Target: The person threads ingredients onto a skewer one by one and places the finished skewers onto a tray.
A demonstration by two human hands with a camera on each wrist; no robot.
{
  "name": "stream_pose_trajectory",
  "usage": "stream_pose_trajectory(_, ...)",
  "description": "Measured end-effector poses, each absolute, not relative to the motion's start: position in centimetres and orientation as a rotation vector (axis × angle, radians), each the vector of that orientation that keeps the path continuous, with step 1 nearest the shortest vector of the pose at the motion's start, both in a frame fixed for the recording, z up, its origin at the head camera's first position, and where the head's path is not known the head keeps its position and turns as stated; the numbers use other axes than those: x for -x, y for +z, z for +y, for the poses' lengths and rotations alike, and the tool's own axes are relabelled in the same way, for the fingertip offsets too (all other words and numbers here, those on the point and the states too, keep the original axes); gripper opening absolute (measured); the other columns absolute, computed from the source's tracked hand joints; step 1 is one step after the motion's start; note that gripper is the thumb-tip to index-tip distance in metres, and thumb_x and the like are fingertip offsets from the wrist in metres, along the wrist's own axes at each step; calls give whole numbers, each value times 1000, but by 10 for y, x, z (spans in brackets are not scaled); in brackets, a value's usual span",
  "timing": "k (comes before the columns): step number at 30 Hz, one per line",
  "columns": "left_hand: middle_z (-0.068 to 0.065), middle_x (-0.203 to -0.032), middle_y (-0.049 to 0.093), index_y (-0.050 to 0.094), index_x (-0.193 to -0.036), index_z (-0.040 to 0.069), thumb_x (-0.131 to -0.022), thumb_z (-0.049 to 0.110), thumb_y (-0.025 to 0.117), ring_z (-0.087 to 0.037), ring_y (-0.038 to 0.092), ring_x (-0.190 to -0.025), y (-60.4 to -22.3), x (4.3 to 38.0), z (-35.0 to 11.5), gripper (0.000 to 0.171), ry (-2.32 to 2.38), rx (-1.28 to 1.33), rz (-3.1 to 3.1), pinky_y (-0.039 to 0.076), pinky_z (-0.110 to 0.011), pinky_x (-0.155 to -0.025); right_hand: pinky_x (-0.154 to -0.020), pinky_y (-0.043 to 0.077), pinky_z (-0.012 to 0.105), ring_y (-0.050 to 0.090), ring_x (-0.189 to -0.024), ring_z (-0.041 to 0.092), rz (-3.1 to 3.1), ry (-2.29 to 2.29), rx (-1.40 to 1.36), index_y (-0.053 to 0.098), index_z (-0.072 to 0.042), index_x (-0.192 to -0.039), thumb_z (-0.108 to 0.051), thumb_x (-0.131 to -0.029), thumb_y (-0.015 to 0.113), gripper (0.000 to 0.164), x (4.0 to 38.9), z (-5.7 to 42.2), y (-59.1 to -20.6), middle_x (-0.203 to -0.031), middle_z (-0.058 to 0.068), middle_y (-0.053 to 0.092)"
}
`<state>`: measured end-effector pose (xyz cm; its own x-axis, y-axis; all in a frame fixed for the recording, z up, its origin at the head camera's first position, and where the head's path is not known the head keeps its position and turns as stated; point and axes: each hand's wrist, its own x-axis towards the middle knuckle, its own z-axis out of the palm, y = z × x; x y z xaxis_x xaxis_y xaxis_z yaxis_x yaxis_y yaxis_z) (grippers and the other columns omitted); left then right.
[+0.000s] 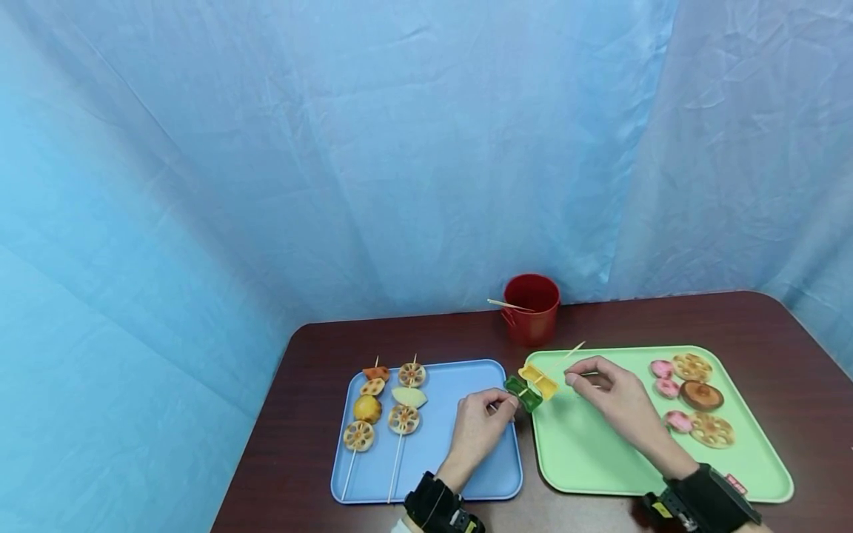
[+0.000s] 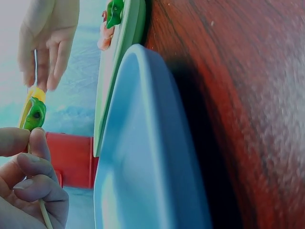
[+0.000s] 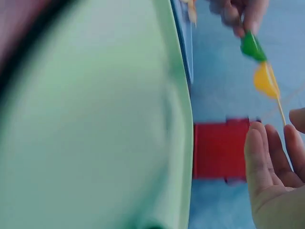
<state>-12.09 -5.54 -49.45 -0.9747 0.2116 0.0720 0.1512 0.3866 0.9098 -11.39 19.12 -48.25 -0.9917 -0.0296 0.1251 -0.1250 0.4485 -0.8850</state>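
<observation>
By the left hand, the skewer is pinched just below its green piece; by the right hand, loosely spread, nothing is visibly gripped. Between them, through the yellow piece, its long axis is slanted away rightward, right hand nearer its tip.

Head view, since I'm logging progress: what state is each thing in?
Held skewer: two pieces threaded, tip bare.
Left hand: pinching the held skewer.
Right hand: fingers loosely extended near the tip; contact unclear.
Skewer with yellow ball: loaded, lying on the blue tray.
Skewer with pale slice: loaded, beside it.
Loose pieces: unthreaded, on the green tray.
Red cup: upright, a stick leaning in it.
</observation>
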Motion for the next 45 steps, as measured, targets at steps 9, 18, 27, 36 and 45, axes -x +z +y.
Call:
stream_pose_trajectory(9,10,-71,65,81,-91,8,-97,17,68,-1,50,-57,-495,122,-63,16,1684,-309,2592,39,-21,-53,-74,57,29,73,-95,21,-2848,1193,-286,74,-8,-116,-30,-101,69,26,124,242,-471,-105,0,75)
stream_pose_trajectory(18,10,-69,65,80,-89,11,-97,18,69,-2,50,-56,-497,122,-66,16,1673,-282,2601,39,-21,-53,-71,54,29,67,-86,6,-2960,873,-480,77,-14,-109,-22,-93,78,18,115,278,-476,-99,-11,70)
stream_pose_trajectory(27,10,-69,64,80,-90,8,-97,19,68,-2,50,-56,-499,122,-69,18,1670,-273,2597,38,-21,-53,-65,52,28,67,-82,8,-2976,629,-649,79,-17,-99,-21,-86,84,14,106,296,-481,-95,-11,72)
stream_pose_trajectory(36,10,-70,66,80,-92,7,-97,20,68,-3,50,-56,-499,121,-71,18,1664,-258,2592,38,-22,-52,-61,51,25,62,-76,-1,-2748,497,-848,76,-21,-91,-13,-74,91,24,101,302,-496,-88,-17,65)
stream_pose_trajectory(45,8,-70,66,80,-91,9,-97,20,68,-3,50,-56,-500,121,-71,18,1661,-247,2597,37,-22,-52,-55,42,23,44,-69,-9,-2682,461,-905,71,-24,-83,-7,-70,90,29,103,304,-505,-83,-20,57)
